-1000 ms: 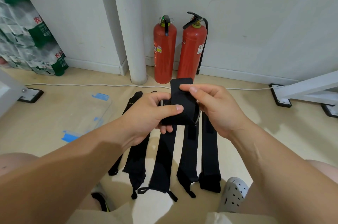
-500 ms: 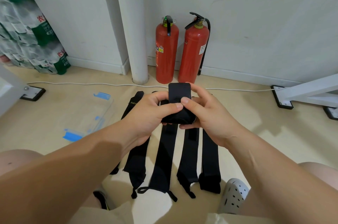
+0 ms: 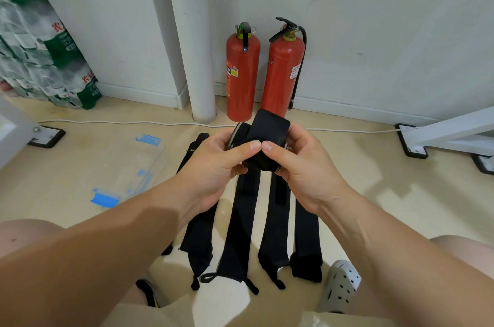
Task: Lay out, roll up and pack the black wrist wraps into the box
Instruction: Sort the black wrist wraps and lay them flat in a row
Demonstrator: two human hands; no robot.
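L hand (image 3: 211,163) + R hand (image 3: 302,166) both pinch rolled wrap (image 3: 263,139), roll axis runs left-right; box (image 3: 149,166) lies left of roll, L hand nearer.

Both bare forearms reach forward and converge, the left hand (image 3: 213,163) and right hand (image 3: 302,169) raised side by side, fingers curled round the rolled wrap (image 3: 268,129), thumb tips close together on it.
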